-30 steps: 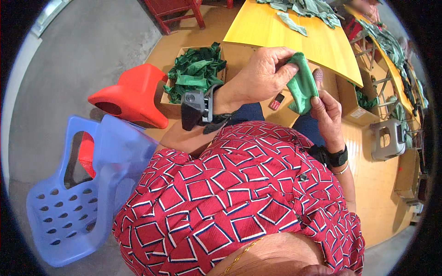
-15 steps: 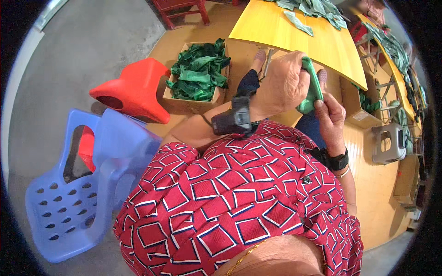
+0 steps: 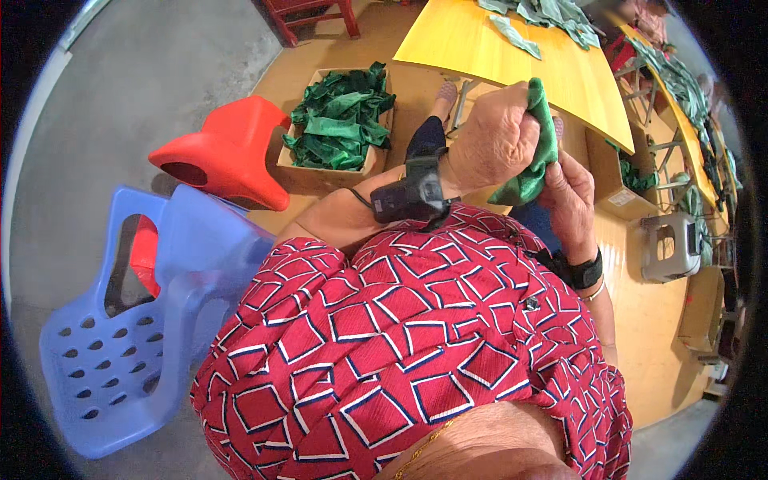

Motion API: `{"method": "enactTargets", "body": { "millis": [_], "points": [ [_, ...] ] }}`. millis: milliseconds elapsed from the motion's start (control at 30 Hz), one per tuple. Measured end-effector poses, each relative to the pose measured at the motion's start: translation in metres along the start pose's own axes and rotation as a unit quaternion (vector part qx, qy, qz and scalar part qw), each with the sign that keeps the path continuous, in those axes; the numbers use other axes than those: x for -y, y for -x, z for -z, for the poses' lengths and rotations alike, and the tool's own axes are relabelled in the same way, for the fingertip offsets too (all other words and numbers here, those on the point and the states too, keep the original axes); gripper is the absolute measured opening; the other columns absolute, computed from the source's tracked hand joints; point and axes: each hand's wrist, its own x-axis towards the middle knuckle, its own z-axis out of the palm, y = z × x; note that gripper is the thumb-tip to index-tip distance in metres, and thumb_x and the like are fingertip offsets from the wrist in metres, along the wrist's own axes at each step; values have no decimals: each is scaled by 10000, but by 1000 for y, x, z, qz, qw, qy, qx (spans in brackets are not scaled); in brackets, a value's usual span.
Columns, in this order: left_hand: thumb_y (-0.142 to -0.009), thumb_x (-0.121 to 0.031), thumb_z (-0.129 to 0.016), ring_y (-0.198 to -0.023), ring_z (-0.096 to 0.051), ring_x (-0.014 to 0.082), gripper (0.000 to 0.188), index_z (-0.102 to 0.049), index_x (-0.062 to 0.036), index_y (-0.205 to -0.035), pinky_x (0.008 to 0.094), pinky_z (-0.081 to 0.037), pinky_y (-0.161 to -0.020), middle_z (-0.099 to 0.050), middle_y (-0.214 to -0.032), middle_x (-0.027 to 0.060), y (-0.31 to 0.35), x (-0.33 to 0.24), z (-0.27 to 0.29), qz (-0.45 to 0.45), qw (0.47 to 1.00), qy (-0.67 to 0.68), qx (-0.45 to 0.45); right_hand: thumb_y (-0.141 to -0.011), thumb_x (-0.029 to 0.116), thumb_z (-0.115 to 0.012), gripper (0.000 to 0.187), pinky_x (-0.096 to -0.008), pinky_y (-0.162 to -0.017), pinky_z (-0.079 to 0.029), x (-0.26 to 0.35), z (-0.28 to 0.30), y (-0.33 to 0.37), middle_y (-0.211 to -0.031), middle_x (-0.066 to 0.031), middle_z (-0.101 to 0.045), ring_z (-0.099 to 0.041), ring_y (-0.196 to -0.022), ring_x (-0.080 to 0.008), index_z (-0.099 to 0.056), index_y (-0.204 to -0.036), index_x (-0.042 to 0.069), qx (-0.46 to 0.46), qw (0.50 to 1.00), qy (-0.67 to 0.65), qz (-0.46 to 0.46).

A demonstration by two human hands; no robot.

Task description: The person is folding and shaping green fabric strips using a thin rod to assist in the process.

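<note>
My left hand (image 3: pixel 498 134), curled into a fist, grips the upper part of a green, soft-looking piece of fabric (image 3: pixel 546 138). Its fingers are partly hidden behind the back of the hand. The thumb and fingers of my right hand (image 3: pixel 571 198) pinch the same fabric at its right edge. Held up in front of my body, the fabric's lower end hangs out to the left beneath my left hand. Dark straps with a device are on both wrists.
A cardboard box (image 3: pixel 326 178) full of green fabric pieces (image 3: pixel 340 120) stands on the floor ahead. Left are a red plastic seat (image 3: pixel 232 152) and a blue plastic chair (image 3: pixel 104 368). A yellow table (image 3: pixel 480 44) bears paler green pieces; a grey stool (image 3: pixel 670 248) is at right.
The green fabric has spread wider, and its lower end has swung left under my left hand. My right hand has turned slightly and stays pinched on the edge.
</note>
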Motion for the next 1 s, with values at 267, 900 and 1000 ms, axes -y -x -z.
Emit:
{"method": "enactTargets", "body": {
  "millis": [267,900,1000],
  "points": [
    [-782,-155,-591,-638,-536,78,229,-535,43,-881,238,-451,-566,-581,-679,74,5,-12,2,151,950,274,13,-881,225,-466,254,-163,-495,-277,-32,11,5,-675,58,-435,-340,-546,-29,-513,-1034,28,26,983,-183,13],
    [-736,18,-621,-600,-447,4,192,-475,-39,-845,149,-377,-499,-484,-689,-24,20,-33,-22,110,977,183,3,-889,259,-439,239,-200,-514,-279,-34,4,11,-660,29,-427,-344,-556,-70,-503,-935,34,29,952,-301,-40],
    [-734,20,-616,-569,-436,14,165,-480,-43,-803,159,-361,-477,-479,-666,-23,21,-29,-20,69,986,152,-22,-889,254,-436,233,-204,-515,-280,-36,5,12,-643,30,-403,-332,-548,-75,-498,-941,35,38,944,-326,-34]
  ]
}}
